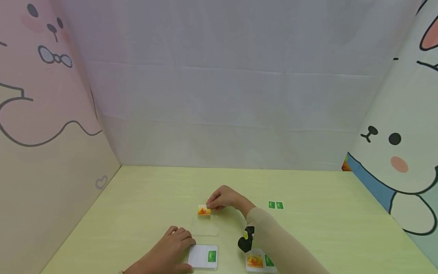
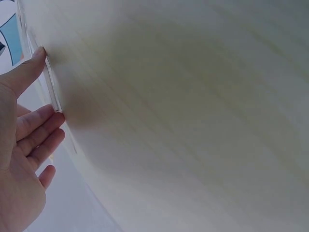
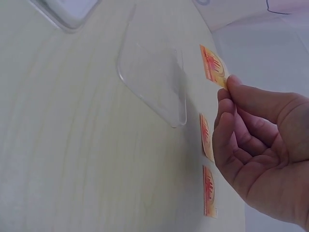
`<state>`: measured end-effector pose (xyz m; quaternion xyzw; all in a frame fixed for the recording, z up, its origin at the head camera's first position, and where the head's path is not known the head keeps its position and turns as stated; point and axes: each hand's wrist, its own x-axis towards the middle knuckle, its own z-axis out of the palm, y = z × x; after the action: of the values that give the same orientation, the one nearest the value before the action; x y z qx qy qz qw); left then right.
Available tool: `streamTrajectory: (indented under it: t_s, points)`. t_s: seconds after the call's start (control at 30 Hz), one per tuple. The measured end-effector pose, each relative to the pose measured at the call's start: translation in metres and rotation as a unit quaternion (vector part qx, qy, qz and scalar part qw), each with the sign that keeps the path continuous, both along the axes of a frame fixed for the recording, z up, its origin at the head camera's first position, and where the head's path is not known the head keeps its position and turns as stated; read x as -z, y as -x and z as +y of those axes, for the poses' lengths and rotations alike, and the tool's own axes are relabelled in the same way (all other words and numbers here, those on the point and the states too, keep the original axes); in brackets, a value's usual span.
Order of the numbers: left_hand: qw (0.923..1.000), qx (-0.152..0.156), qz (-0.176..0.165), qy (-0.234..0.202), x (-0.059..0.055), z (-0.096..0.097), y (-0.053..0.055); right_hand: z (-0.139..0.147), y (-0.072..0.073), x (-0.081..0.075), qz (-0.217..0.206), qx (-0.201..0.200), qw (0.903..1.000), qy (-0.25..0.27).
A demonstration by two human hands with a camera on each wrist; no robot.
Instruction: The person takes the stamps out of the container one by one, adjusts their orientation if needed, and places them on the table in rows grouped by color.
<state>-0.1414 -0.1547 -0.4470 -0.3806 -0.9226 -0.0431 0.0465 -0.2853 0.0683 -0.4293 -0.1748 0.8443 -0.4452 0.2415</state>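
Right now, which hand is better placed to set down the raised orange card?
Probably right: the right hand pinches that orange card; the left hand is busy holding the white case.

The right hand (image 1: 227,198) pinches a small orange-and-yellow card (image 1: 204,211) beside a clear plastic sheet (image 1: 205,227). The left hand (image 1: 171,248) touches a white rectangular case (image 1: 198,257) bearing a green card (image 1: 212,256).

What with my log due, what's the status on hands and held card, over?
Right hand pinching orange card. Left hand touching white case at its edge. Clear plastic piece close by; nothing visibly blocking the card.
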Motion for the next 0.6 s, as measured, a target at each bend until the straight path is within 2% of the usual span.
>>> streamTrajectory:
  t_s: [0.37, 0.6]
  points:
    - [0.9987, -0.023, -0.044, 0.009, -0.0023, 0.0026, 0.0009, -0.0011, 0.0045, 0.0014, 0.006, 0.005, 0.9997, 0.025]
    - [0.9986, -0.020, -0.046, 0.016, -0.0019, 0.0031, 0.0023, -0.0022, 0.0047, 0.0031, 0.011, 0.016, 0.9994, 0.029]
